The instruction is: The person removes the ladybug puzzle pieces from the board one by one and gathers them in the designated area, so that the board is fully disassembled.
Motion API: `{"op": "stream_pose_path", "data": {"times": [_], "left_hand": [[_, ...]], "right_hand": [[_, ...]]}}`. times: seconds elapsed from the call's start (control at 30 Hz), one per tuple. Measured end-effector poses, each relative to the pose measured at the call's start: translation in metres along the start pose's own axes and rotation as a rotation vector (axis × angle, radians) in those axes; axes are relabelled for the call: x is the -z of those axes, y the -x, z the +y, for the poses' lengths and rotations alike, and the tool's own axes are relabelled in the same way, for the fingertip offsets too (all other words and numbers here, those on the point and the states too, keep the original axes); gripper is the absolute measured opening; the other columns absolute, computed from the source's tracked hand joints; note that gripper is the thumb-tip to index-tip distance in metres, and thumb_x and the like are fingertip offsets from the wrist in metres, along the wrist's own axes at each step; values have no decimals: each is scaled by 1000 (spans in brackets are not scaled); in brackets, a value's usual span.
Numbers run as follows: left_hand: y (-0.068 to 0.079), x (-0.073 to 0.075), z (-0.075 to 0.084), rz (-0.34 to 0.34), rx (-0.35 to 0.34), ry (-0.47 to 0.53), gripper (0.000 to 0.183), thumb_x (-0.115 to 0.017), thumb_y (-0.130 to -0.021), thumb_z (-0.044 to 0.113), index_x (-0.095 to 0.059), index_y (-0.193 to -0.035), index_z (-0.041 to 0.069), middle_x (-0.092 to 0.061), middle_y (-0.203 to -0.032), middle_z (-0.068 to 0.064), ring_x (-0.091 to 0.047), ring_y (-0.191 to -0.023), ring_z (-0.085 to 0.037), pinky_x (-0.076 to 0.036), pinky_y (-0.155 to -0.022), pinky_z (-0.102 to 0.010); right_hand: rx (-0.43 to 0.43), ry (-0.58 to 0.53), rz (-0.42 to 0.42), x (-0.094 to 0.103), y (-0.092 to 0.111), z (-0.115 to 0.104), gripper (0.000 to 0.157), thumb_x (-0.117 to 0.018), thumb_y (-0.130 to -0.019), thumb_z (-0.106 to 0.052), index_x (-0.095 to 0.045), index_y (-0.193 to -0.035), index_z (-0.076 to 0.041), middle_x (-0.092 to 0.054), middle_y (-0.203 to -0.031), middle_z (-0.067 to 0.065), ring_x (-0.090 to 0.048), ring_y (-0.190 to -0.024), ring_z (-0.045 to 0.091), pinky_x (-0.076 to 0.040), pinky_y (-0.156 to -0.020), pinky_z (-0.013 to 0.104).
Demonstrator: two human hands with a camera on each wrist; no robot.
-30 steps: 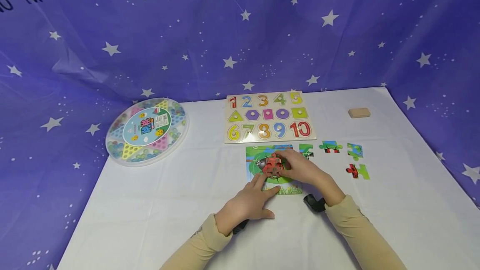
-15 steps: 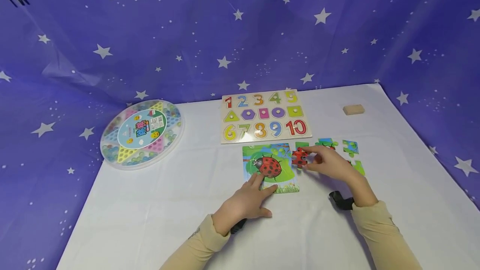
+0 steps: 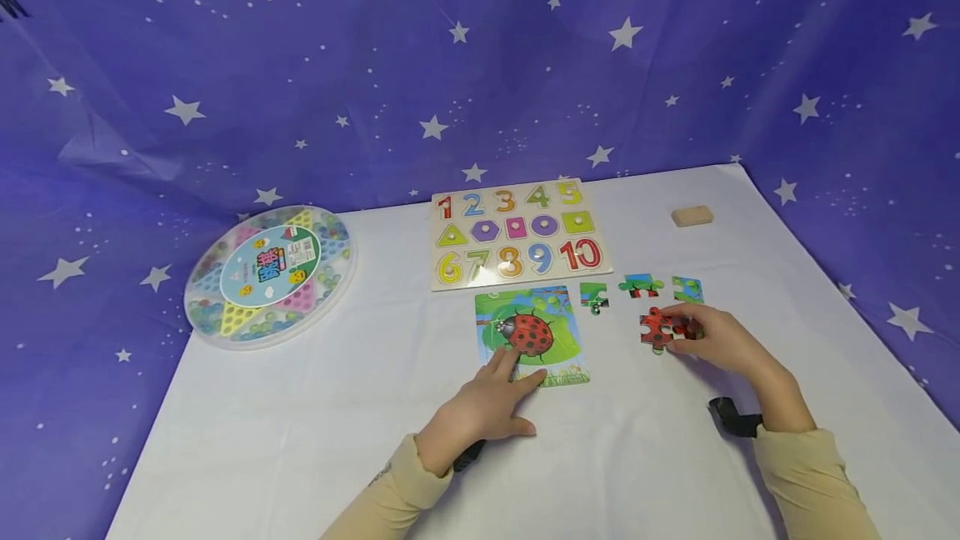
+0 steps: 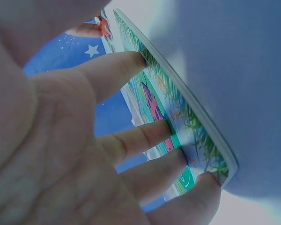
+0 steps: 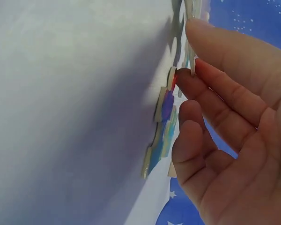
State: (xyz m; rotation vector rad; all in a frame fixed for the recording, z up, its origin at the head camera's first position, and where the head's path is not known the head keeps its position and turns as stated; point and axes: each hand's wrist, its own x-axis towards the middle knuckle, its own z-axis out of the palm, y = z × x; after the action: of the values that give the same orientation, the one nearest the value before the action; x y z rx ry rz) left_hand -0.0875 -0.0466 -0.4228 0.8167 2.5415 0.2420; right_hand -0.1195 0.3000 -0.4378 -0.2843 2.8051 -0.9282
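Observation:
The puzzle board [image 3: 567,338], with a ladybug picture on it, lies on the white table. My left hand [image 3: 487,407] rests spread on its lower left part, and in the left wrist view the fingertips press on the board's printed face [image 4: 194,124] near its thick edge. Out to the right, my right hand [image 3: 723,344] pinches a red, black-spotted jigsaw piece [image 3: 655,327] between thumb and fingers; the right wrist view has this piece edge-on [image 5: 190,47]. Another jigsaw piece lies partly hidden behind the right fingers. Green-and-blue jigsaw pieces [image 3: 595,296] lie in a row beyond.
A wooden number board [image 3: 517,232] with knobbed shapes lies behind the puzzle. To the left is a round Chinese checkers box [image 3: 270,273] with marbles. A small wooden block [image 3: 692,216] sits at the back right. A purple starry cloth [image 3: 450,65] hangs behind the table.
My right hand has lifted the red jigsaw piece off the puzzle board and carried it right, uncovering the ladybug picture. The left hand stays on the board. The head view has shifted slightly.

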Motion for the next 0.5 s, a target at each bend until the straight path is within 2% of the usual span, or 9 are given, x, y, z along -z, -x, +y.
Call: {"op": "stream_pose_path", "data": {"times": [0.27,0.5], "left_hand": [[2,-1,-1,4,3,15,69,-66,-79,44,-37,-139,29,-16,-147,-13,-13,-134,-32,-39,-91,-46],[2,0,0,5,-2,13,69,-66,-78,44,-37,-139,29,-15,-147,-13,-14,-134,-32,-40,-90,-46]], "right_hand": [[-4,0,3,-1,0,1,51,-73,-76,-18,-55,-119,-1,-54,-90,9,-44,-77,21,-37,-64,35],[-1,-31,7,-2,-9,-13,50,-72,-79,-23,-55,-121,-4,-57,-92,9,-49,-78,21,-40,-63,33]]}}
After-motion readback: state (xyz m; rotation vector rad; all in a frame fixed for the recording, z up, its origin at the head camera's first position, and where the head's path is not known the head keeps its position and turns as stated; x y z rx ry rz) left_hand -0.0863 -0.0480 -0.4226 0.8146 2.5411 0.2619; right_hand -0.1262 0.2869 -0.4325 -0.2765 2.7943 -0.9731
